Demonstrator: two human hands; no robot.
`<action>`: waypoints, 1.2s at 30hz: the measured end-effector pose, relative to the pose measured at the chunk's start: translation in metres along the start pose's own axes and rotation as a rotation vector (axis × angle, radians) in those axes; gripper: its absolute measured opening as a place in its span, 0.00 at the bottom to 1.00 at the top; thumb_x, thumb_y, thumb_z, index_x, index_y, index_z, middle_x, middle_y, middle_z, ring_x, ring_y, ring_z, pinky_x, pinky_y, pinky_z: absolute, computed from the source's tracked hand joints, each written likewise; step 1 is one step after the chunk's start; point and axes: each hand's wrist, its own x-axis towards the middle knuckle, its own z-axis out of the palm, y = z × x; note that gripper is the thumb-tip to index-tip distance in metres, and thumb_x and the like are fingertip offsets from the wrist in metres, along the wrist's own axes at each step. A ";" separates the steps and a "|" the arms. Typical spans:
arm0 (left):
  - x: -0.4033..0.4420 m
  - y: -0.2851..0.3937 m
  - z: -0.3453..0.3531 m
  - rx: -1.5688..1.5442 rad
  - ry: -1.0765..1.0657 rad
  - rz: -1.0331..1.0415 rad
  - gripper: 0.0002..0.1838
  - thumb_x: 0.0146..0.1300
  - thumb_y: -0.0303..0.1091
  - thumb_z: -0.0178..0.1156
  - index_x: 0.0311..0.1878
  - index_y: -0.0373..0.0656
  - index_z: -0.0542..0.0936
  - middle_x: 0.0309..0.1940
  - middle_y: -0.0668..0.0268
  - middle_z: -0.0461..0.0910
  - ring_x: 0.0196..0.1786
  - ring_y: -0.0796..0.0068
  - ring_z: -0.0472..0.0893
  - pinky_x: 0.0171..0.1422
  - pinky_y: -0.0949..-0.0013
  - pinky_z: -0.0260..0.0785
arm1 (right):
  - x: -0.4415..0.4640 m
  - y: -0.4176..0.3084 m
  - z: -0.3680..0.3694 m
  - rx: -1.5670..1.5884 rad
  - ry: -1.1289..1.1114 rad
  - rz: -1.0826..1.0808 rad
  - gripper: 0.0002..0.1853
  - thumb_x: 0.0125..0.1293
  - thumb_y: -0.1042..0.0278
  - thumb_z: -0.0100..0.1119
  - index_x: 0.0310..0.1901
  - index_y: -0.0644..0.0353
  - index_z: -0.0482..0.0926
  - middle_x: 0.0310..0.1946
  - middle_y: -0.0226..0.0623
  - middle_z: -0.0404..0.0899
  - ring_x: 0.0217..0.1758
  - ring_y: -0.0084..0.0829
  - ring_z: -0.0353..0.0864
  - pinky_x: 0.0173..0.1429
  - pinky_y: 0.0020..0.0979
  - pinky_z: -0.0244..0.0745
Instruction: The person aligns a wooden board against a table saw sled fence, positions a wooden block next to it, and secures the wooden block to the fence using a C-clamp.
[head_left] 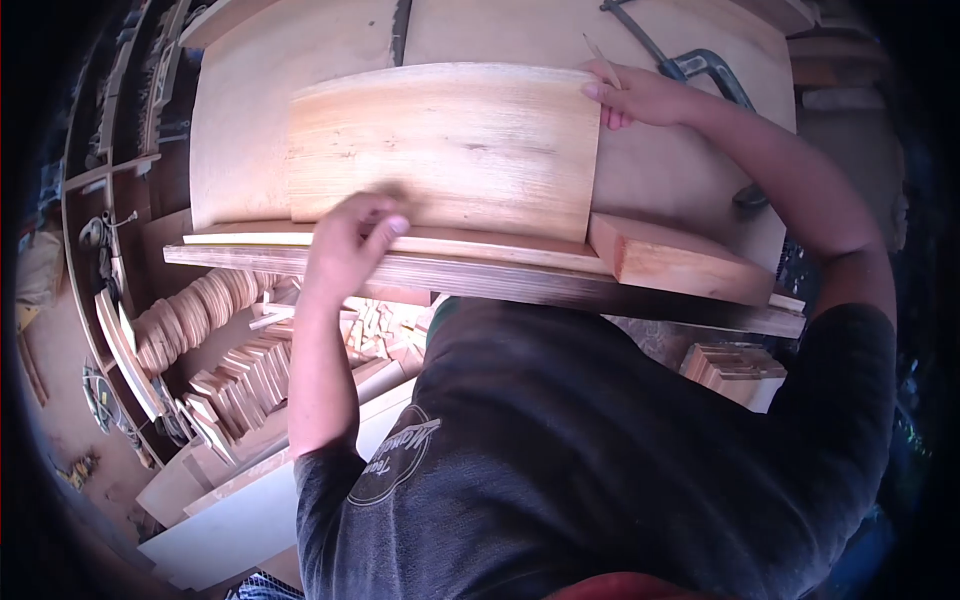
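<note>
A wide, pale wooden board (450,140) lies on the workbench, its long far edge slightly curved. At the board's far right corner is my right hand (635,97), closed with a pencil (600,58) between its fingers and the thumb pressed on the board's edge. My left hand (355,235) is over the near edge of the board, left of its middle. Its thumb stands apart from loosely bent fingers, whose tips are blurred; nothing shows in it. A narrow wooden strip (500,246) runs along the board's near side. Right of it sits a thick wooden block (690,262).
A metal clamp (715,70) lies at the bench's far right. The plywood benchtop (240,130) ends at a thick front edge (480,277) close to my body. Below left are stacked round wooden pieces (195,315), cut blocks (240,380) and a shelf rack (110,170).
</note>
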 end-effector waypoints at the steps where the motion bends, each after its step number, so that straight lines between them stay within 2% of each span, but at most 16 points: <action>1: -0.007 0.016 0.007 0.373 -0.061 0.162 0.19 0.62 0.49 0.65 0.42 0.41 0.84 0.37 0.57 0.85 0.44 0.57 0.83 0.52 0.57 0.74 | -0.001 -0.001 0.001 -0.007 0.003 0.006 0.25 0.78 0.47 0.41 0.67 0.54 0.65 0.32 0.32 0.78 0.33 0.22 0.78 0.39 0.26 0.78; 2: -0.013 0.006 0.018 0.455 0.076 0.229 0.20 0.62 0.52 0.63 0.39 0.43 0.85 0.33 0.58 0.84 0.41 0.54 0.82 0.50 0.56 0.73 | -0.001 -0.003 0.002 -0.033 0.020 0.010 0.25 0.78 0.47 0.41 0.66 0.54 0.65 0.32 0.32 0.78 0.33 0.21 0.78 0.39 0.26 0.78; 7: -0.023 0.007 0.026 0.490 0.184 0.227 0.22 0.62 0.55 0.61 0.38 0.44 0.86 0.31 0.59 0.84 0.40 0.55 0.82 0.52 0.56 0.71 | -0.002 -0.002 0.006 -0.062 0.076 0.004 0.25 0.78 0.48 0.42 0.67 0.54 0.65 0.32 0.31 0.78 0.32 0.20 0.78 0.38 0.25 0.78; 9: -0.024 0.004 0.029 0.485 0.197 0.242 0.22 0.62 0.56 0.61 0.38 0.44 0.86 0.30 0.59 0.83 0.40 0.55 0.82 0.52 0.56 0.70 | -0.004 0.000 0.009 -0.078 0.091 0.037 0.26 0.79 0.49 0.41 0.71 0.53 0.63 0.32 0.30 0.77 0.33 0.19 0.77 0.41 0.25 0.77; 14: -0.021 0.001 0.031 0.459 0.199 0.262 0.23 0.61 0.57 0.62 0.36 0.44 0.86 0.28 0.59 0.83 0.39 0.56 0.82 0.52 0.57 0.70 | -0.003 0.003 0.012 -0.078 0.121 0.060 0.26 0.78 0.49 0.43 0.70 0.54 0.63 0.33 0.31 0.78 0.33 0.20 0.77 0.39 0.25 0.77; 16: -0.019 -0.004 0.032 0.449 0.248 0.284 0.22 0.60 0.56 0.63 0.35 0.44 0.86 0.26 0.61 0.82 0.38 0.58 0.82 0.51 0.58 0.71 | -0.004 0.002 0.014 -0.060 0.132 0.081 0.26 0.78 0.50 0.44 0.70 0.54 0.63 0.33 0.31 0.77 0.33 0.20 0.77 0.40 0.25 0.77; 20: -0.016 -0.001 0.027 0.368 0.207 0.257 0.19 0.58 0.53 0.66 0.34 0.45 0.87 0.22 0.64 0.81 0.35 0.60 0.82 0.47 0.59 0.72 | -0.004 0.002 0.012 -0.046 0.089 0.044 0.26 0.78 0.51 0.44 0.71 0.55 0.61 0.33 0.30 0.76 0.34 0.21 0.76 0.42 0.26 0.76; 22: -0.014 0.005 0.024 0.409 0.185 0.176 0.18 0.59 0.53 0.66 0.34 0.46 0.87 0.22 0.63 0.81 0.35 0.60 0.83 0.47 0.59 0.72 | 0.000 -0.001 0.007 -0.074 0.054 0.022 0.26 0.78 0.52 0.44 0.71 0.55 0.61 0.33 0.30 0.76 0.34 0.21 0.75 0.42 0.26 0.75; 24: -0.010 0.000 0.028 0.502 0.307 0.324 0.20 0.59 0.55 0.64 0.33 0.46 0.86 0.22 0.63 0.81 0.34 0.59 0.82 0.47 0.58 0.72 | -0.002 -0.002 0.009 0.001 0.043 0.017 0.26 0.78 0.52 0.43 0.71 0.54 0.61 0.33 0.29 0.75 0.34 0.20 0.74 0.42 0.25 0.75; 25: -0.014 0.013 0.023 0.480 0.170 0.152 0.22 0.61 0.57 0.61 0.32 0.44 0.86 0.21 0.63 0.81 0.32 0.58 0.82 0.48 0.58 0.71 | 0.001 -0.004 0.006 -0.013 0.034 -0.005 0.26 0.78 0.52 0.43 0.71 0.54 0.61 0.33 0.29 0.75 0.34 0.20 0.74 0.42 0.25 0.75; 26: -0.016 0.011 0.026 0.482 0.189 0.139 0.22 0.61 0.57 0.61 0.32 0.44 0.86 0.21 0.63 0.81 0.32 0.58 0.82 0.48 0.58 0.71 | 0.000 -0.005 0.007 -0.007 0.042 0.016 0.25 0.79 0.53 0.43 0.70 0.55 0.62 0.33 0.29 0.74 0.34 0.20 0.73 0.42 0.25 0.75; 28: -0.021 0.002 0.033 0.478 0.310 0.305 0.23 0.62 0.56 0.60 0.29 0.43 0.85 0.21 0.63 0.80 0.32 0.58 0.81 0.50 0.57 0.71 | -0.006 -0.005 0.017 -0.003 0.035 0.032 0.24 0.79 0.54 0.43 0.70 0.55 0.63 0.32 0.28 0.74 0.34 0.20 0.73 0.42 0.25 0.74; 29: -0.023 0.001 0.035 0.505 0.341 0.326 0.23 0.63 0.55 0.60 0.27 0.43 0.84 0.20 0.63 0.80 0.33 0.59 0.82 0.51 0.57 0.70 | -0.009 -0.008 0.020 -0.013 0.014 0.048 0.23 0.79 0.55 0.43 0.69 0.55 0.64 0.33 0.28 0.74 0.34 0.19 0.73 0.42 0.25 0.74; 30: -0.027 0.008 0.031 0.425 0.266 0.253 0.22 0.63 0.53 0.61 0.27 0.43 0.84 0.21 0.63 0.81 0.33 0.58 0.82 0.52 0.57 0.70 | -0.007 -0.012 0.014 -0.030 0.008 0.057 0.22 0.79 0.56 0.43 0.68 0.56 0.65 0.33 0.28 0.74 0.34 0.19 0.73 0.42 0.25 0.74; 32: -0.031 0.000 0.030 0.378 0.352 0.346 0.19 0.62 0.50 0.62 0.27 0.43 0.85 0.23 0.63 0.82 0.34 0.58 0.82 0.52 0.56 0.71 | -0.010 -0.016 0.017 0.032 0.001 0.049 0.23 0.79 0.56 0.43 0.69 0.56 0.65 0.35 0.28 0.74 0.35 0.19 0.73 0.43 0.24 0.74; 36: -0.037 0.003 0.022 0.389 0.234 0.164 0.14 0.61 0.47 0.64 0.32 0.45 0.86 0.28 0.63 0.84 0.36 0.59 0.83 0.46 0.60 0.75 | -0.009 -0.013 0.020 0.078 -0.023 0.069 0.23 0.78 0.56 0.45 0.69 0.56 0.65 0.37 0.28 0.74 0.37 0.18 0.74 0.44 0.24 0.75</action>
